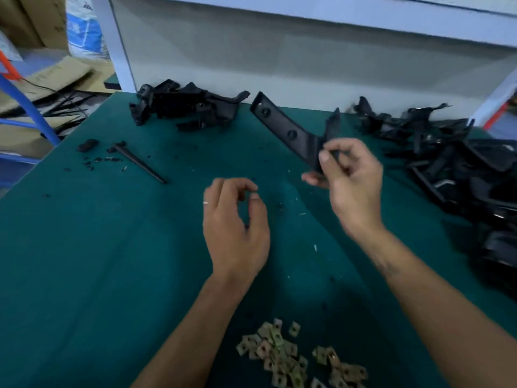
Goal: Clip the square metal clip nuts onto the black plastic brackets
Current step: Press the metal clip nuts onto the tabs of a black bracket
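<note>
The right hand (353,184) grips a long black plastic bracket (282,123) by its near end, thumb and fingers curled round it, so the bracket slants up and away over the green table (98,247). The left hand (234,225) hovers beside it with loosely curled fingers, holding nothing that can be made out. A heap of square metal clip nuts (293,357) lies at the near edge between the forearms, and piles of black brackets sit along the far edge (184,107) and the right side (461,169).
</note>
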Motion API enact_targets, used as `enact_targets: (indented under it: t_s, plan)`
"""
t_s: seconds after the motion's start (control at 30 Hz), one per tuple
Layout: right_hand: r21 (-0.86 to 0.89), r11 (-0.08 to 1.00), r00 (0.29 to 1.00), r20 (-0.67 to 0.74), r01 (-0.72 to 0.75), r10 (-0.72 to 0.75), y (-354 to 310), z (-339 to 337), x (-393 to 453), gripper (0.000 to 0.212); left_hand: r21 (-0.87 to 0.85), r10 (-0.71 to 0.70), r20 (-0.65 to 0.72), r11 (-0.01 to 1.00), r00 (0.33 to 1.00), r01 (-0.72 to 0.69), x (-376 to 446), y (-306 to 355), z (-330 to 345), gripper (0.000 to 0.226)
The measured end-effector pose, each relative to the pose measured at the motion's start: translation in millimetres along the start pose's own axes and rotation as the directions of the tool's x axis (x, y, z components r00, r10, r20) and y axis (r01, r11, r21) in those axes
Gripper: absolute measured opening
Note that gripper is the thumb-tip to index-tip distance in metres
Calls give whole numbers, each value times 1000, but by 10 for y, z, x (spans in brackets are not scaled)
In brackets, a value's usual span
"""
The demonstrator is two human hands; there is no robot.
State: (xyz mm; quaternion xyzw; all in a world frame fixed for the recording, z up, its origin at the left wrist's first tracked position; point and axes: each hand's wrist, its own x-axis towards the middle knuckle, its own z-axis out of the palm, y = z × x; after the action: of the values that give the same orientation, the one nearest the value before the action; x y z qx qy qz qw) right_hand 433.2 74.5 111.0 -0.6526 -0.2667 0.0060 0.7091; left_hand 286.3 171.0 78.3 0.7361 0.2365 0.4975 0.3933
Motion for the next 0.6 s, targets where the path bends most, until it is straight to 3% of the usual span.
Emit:
enact_targets:
  t_s: [0.07,0.1,0.2,0.27,0.33,0.43,0.5,0.6]
  plan:
    - [-25,1000,1000,-3,-10,10,-35,-180,-334,18,231,253,25,940,967,-252,-52,57,-35,16]
    - [-53,999,1000,-10,6,-7,-51,-249,-470,21,306,306,53,901,951,-307,-89,106,-52,23]
    - [-263,961,996,-6,87,-91,-82,-402,-770,22,490,353,163,781,921,-386,-185,254,-82,45]
    - [-297,951,997,20,83,-81,-115,-410,-942,24,558,369,283,687,885,-465,-221,316,-94,54]
    - [-287,955,997,16,77,-75,-160,-359,-1094,23,566,342,389,644,855,-515,-261,358,-96,57]
    - [-265,964,987,-142,35,-76,-231,-276,-1175,18,572,283,465,628,839,-528,-325,376,-89,65]
    - [-268,963,975,-219,-13,-47,-302,-229,-1121,26,520,326,525,608,786,-600,-333,348,-102,68]
    - [-339,940,981,-191,-47,-20,-447,-138,-1009,31,368,426,577,626,697,-687,-281,313,-98,65]
